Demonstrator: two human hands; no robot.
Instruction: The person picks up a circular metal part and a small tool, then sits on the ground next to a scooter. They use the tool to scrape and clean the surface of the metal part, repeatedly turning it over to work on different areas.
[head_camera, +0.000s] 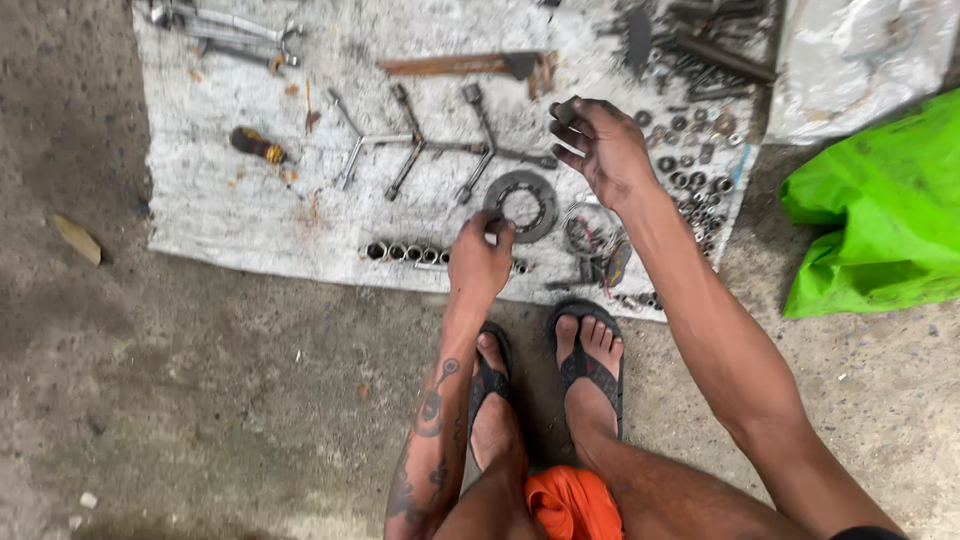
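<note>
Our left fingers (497, 232) are curled down onto the near rim of the toothed metal ring (522, 205), pinching its edge where it lies flat on the dirty white cloth (230, 215). Our left hand (478, 262) sits just in front of the ring, knuckles up. Our right hand (598, 148) hovers above the cloth beyond and to the right of the ring, its fingers bent loosely inward; whether there is some small part tucked between the fingertips, we cannot tell.

The ring rests near the middle of the cloth, just past the row of sockets (408, 252) and just short of the two Y-shaped wrenches (440, 148). To its right lies a scatter of nuts and washers (690, 170), and a screwdriver with a dark and yellow handle (258, 145) is well off to the left. A rusty flat bar (462, 65) lies farther back.

We judge the step in hand to be taking hold of the ring, with the grip just being set and the ring not yet lifted. The next move, as we read it, calls for getting a fingertip under the rim, since the ring lies flat and thin against the cloth, and lifting it cleanly without catching the sockets beside it.
</note>
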